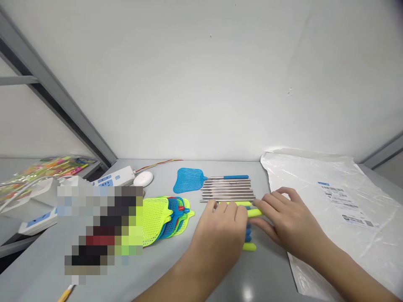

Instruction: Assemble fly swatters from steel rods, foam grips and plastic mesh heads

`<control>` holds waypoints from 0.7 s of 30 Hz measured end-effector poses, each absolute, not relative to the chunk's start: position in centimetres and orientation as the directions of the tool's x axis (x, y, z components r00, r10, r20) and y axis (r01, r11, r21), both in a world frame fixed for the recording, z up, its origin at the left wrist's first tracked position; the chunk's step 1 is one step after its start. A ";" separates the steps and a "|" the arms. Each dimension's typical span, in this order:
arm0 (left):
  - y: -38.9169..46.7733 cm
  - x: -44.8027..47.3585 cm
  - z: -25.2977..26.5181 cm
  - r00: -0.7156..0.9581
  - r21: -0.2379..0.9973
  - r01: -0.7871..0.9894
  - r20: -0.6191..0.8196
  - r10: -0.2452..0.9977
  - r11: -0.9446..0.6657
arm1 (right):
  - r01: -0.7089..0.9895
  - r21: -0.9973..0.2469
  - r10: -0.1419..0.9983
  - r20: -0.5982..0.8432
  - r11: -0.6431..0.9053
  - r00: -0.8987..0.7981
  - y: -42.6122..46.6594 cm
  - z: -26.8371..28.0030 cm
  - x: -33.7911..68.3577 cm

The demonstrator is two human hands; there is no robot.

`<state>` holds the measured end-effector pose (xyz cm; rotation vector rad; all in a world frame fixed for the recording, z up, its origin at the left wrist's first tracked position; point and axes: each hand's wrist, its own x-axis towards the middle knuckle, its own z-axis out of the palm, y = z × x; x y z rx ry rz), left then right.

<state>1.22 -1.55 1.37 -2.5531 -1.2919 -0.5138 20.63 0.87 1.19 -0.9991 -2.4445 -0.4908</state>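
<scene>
Yellow-green handle (255, 213): gripping it with both hands over the gray table (267, 277), between four and five o'clock from the view's middle. Reading every other direction from that handle, putting the wall at twelve. Seeing nearest, at six o'clock, a second yellow-green handle (249, 247) and, just beyond it, several blue handles (248, 232), partly disappearing beneath the left hand (217, 226). Clasping the main handle at its nine o'clock end with that hand, curling the fingers and hiding that end. Pinching the three o'clock end with the right hand (280, 216), setting thumb beneath and fingers above. Having a large white plastic mailer (305, 176) lying toward two and three o'clock, showing a printed label (348, 203). Viewing overlapping swatter heads (154, 218) at nine, mostly yellow-green and blue. Facing a row of thin metal rods (226, 193) at ten, lying side by side. Finding a whole blue swatter (189, 180) just past them, pointing its blue grip toward the mailer. Noticing, between nine and ten, a round white device (143, 179) near a white power strip (121, 177). Meeting the white wall (201, 92) farthest, at twelve.
</scene>
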 end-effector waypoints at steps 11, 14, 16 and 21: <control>-2.6 0.8 1.0 0.509 0.138 0.818 0.278 0.814 -0.558 | 0.651 0.269 0.468 0.510 0.710 -0.722 1.0 0.9 21.6; -3.1 0.8 1.6 0.504 0.289 0.790 0.196 0.841 -0.540 | 0.644 0.380 0.389 0.560 0.664 -0.731 1.0 0.8 22.3; -3.3 0.8 2.1 0.500 0.403 0.759 0.143 0.854 -0.512 | 0.627 0.465 0.300 0.599 0.625 -0.743 1.1 0.7 22.7; -2.7 0.3 3.8 0.574 0.879 0.452 -0.158 0.804 -0.150 | 0.565 0.643 0.062 0.630 0.516 -0.774 1.3 1.0 23.3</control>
